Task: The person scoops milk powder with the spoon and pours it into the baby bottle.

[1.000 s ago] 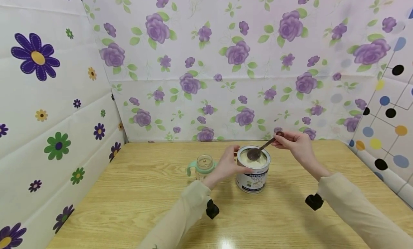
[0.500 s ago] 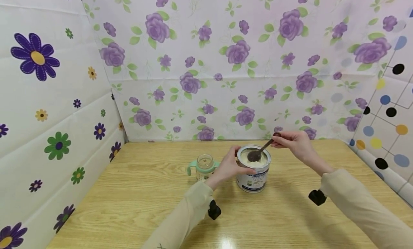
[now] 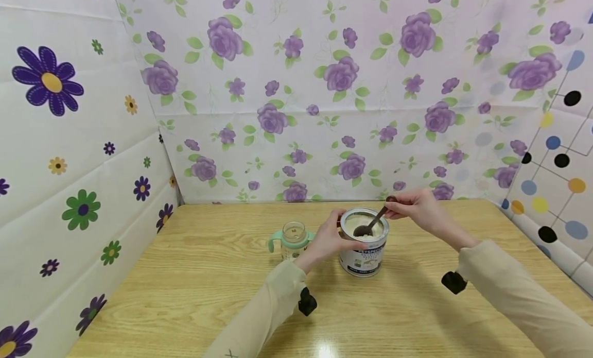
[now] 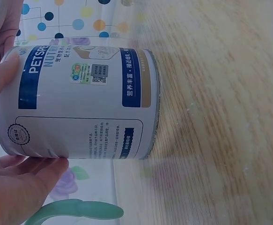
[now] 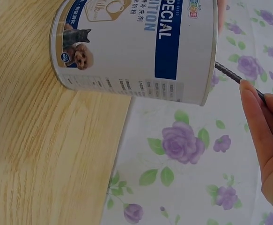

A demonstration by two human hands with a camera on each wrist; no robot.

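- Spoon [image 3: 363, 231], pinched by the right hand [image 3: 420, 207], is now dipped lower into the can [image 3: 363, 263].
- Powder [image 3: 354, 221] seems to be scooped.
- Can is gripped by the left hand [image 3: 328, 238], toward the desk's back edge [image 3: 250, 204].

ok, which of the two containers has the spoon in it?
The white can, gripped by the left hand: the dark spoon reaches into its open top. The green-handled bottle to its left has no spoon.
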